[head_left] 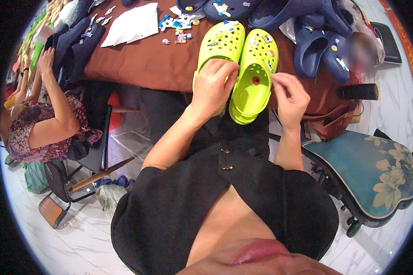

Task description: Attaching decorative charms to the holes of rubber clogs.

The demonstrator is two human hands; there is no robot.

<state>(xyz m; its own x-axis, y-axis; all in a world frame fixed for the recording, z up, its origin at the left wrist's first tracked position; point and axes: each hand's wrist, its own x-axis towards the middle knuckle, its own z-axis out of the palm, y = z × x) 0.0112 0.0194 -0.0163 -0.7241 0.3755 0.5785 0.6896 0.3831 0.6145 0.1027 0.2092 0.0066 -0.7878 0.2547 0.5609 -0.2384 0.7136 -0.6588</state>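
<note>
Two lime-green clogs with small charms lie side by side at the table's front edge, toes pointing away from me. My left hand [214, 87] is over the opening of the left clog [221, 42], its fingers curled together; what they hold, if anything, is hidden. Just right of the right clog [250, 103], my right hand [291, 98] has thumb and forefinger pinched close to the shoe's side. I cannot make out anything between those fingertips. A small red round piece [256, 80] shows inside the right clog.
The table has a brown cloth [124, 65]. Loose charms [181, 36] and white paper [132, 24] lie to the left, navy clogs [311, 50] to the right. Another person's arm [59, 98] reaches in at far left. A floral-patterned chair [367, 169] stands at my right.
</note>
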